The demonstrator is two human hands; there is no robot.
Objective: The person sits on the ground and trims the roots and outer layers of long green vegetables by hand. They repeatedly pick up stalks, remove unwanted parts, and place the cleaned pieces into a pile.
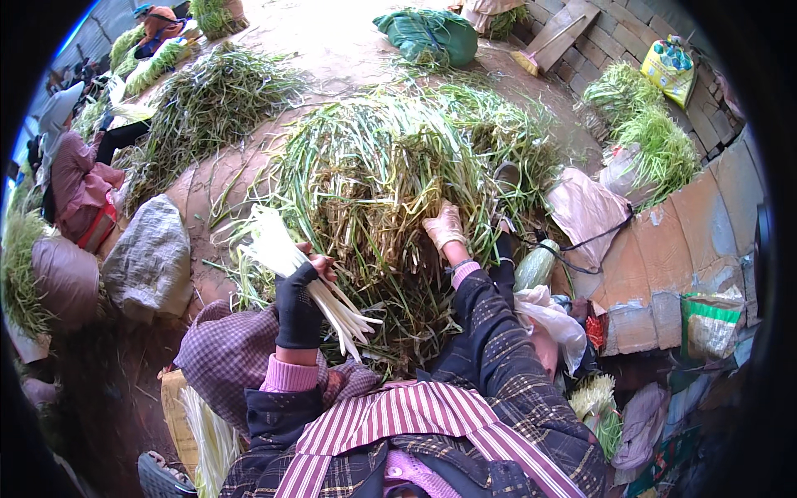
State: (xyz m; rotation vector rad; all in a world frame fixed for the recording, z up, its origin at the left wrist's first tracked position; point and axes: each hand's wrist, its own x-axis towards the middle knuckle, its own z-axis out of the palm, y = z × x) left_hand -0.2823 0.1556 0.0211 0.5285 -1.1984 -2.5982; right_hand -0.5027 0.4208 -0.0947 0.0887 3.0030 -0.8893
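My left hand, in a dark fingerless glove, is closed around a bunch of pale leafy stalks, their white ends pointing down to the right. To its right, my right hand, in a thin translucent glove, reaches into the front of a large heap of long green and brown stalks. Its fingertips are partly hidden among the stalks, so whether they grip any cannot be told. More pale stalks lie at the lower left, beside my left sleeve.
Left are a grey woven sack, another stalk heap and a seated person. A green bundle lies beyond the big heap. On the right are a pale green gourd, a pink sack and flattened cardboard.
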